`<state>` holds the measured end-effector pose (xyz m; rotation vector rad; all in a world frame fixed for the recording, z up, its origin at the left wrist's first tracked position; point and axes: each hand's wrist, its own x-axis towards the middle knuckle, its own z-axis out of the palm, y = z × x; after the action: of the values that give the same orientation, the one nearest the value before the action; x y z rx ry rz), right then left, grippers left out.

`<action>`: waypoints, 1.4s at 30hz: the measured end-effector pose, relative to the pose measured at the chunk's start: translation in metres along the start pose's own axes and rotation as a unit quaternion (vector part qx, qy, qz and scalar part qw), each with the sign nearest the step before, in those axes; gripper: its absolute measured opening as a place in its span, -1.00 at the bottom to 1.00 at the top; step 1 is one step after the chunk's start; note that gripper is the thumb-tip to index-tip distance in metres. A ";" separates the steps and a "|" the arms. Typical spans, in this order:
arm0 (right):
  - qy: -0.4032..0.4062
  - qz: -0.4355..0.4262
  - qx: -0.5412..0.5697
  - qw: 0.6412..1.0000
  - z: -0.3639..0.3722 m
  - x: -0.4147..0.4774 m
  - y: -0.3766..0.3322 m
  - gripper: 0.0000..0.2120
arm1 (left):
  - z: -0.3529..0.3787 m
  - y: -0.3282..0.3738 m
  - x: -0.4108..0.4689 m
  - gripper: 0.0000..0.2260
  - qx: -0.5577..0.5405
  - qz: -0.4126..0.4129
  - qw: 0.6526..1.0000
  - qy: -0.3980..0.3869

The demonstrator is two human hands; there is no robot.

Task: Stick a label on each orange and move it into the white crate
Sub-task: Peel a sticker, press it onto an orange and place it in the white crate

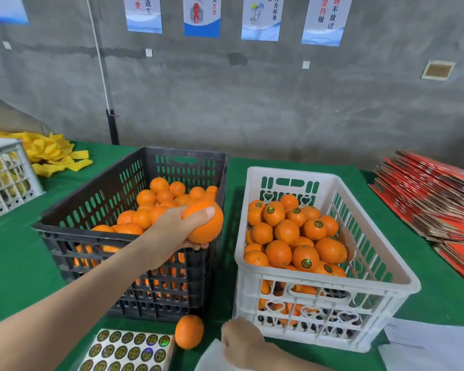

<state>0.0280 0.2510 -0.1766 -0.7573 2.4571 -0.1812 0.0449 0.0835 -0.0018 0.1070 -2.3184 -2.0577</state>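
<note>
My left hand (172, 231) grips an orange (206, 223) above the near right corner of the black crate (73, 218), which holds several unlabelled oranges (156, 199). The white crate (383, 271) to the right holds several oranges (287, 231), some with round dark labels. A loose orange (189, 332) lies on the green table in front of the black crate. A sheet of round labels (129, 350) sits at the near edge. My right hand (241, 341) rests low by a white backing sheet (212, 357); its fingers are hidden.
A green cloth (16, 258) covers the table. A grey-white crate (6, 178) and a pile of yellow foam nets (54, 153) are at the left. Red flat cartons (434, 196) are stacked at the right. White paper (434, 344) lies near the front right.
</note>
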 end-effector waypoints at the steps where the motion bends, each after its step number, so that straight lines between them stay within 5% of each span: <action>1: 0.019 -0.028 0.039 0.999 -0.007 -0.008 0.000 -0.89 | 0.000 -0.003 -0.004 -0.49 0.013 -0.008 1.000 -0.018; 7: 0.111 -0.147 0.125 0.975 -0.089 -0.069 -0.010 -0.92 | -0.003 -0.007 -0.026 -0.08 -0.004 -0.019 0.990 -0.140; 14: 0.202 -0.197 0.134 0.950 -0.183 -0.115 -0.009 -0.70 | 0.000 0.008 -0.039 -0.12 -0.057 -0.065 0.959 -0.269; 18: 0.304 -0.164 0.099 0.933 -0.202 -0.110 -0.001 -0.93 | 0.022 0.012 -0.033 -0.23 -0.153 -0.120 0.959 -0.204; 22: 0.513 -0.210 0.076 0.829 -0.183 -0.111 -0.007 -0.91 | 0.034 0.017 -0.023 -0.37 -0.291 -0.137 0.939 -0.123; 27: 0.457 -0.239 0.095 0.852 -0.152 -0.111 -0.012 -0.88 | 0.023 0.004 -0.004 -0.22 -0.381 -0.145 0.898 -0.163; 31: 0.463 -0.229 0.064 0.854 -0.147 -0.109 -0.011 -0.77 | 0.017 0.001 0.015 -0.62 -0.389 -0.060 0.907 -0.146; 34: 0.497 -0.255 0.021 0.829 -0.143 -0.109 -0.011 -0.81 | 0.007 -0.021 0.028 -0.35 -0.443 -0.076 0.880 -0.152; 38: 0.578 -0.276 0.004 0.768 -0.137 -0.104 -0.010 -0.88 | 0.011 -0.014 0.026 -0.53 -0.388 -0.121 0.894 -0.188; 42: 0.561 -0.269 0.069 0.780 -0.134 -0.101 -0.011 -0.88 | 0.020 0.005 0.003 -0.26 -0.357 -0.167 0.905 -0.159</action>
<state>0.0289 0.2938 -0.0137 -1.6006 3.0920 -1.3657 0.0400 0.1033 0.0012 0.1566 -1.5814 -3.1652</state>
